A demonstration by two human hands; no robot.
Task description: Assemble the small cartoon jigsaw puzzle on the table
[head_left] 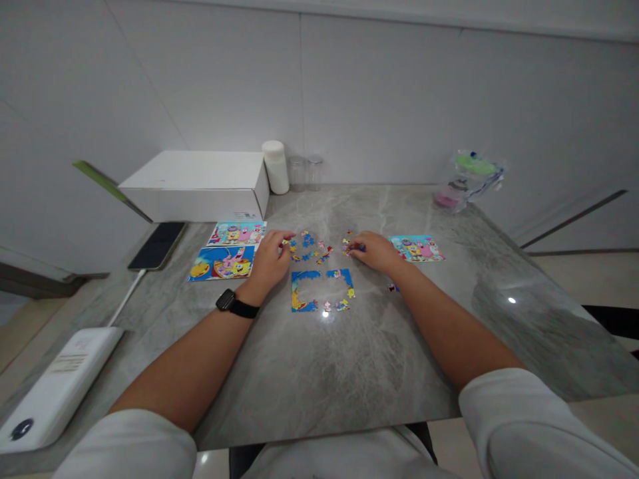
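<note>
Between my hands lie loose jigsaw puzzle pieces (307, 239) in blue, yellow and pink. My left hand (271, 261), with a black watch on its wrist, is at the left edge of them, its fingers closed around a small puzzle piece. At the right cluster, my right hand (374, 251) is curled, with a dark blue piece at its pinched fingertips. Nearer to me lies a partly joined puzzle frame (295, 293), blue and yellow, with gaps along its edge and a bare middle. Another piece (392, 288) sits partly hidden beside my right forearm.
Cartoon picture cards lie at left, a blue one (204, 265) and a light one (229, 233), and another card (418, 248) at right. Behind stand a white box (200, 179), white bottle (276, 167), glass jars (305, 174) and plastic bag (469, 183). A phone (158, 245) is cabled to a power bank (62, 386).
</note>
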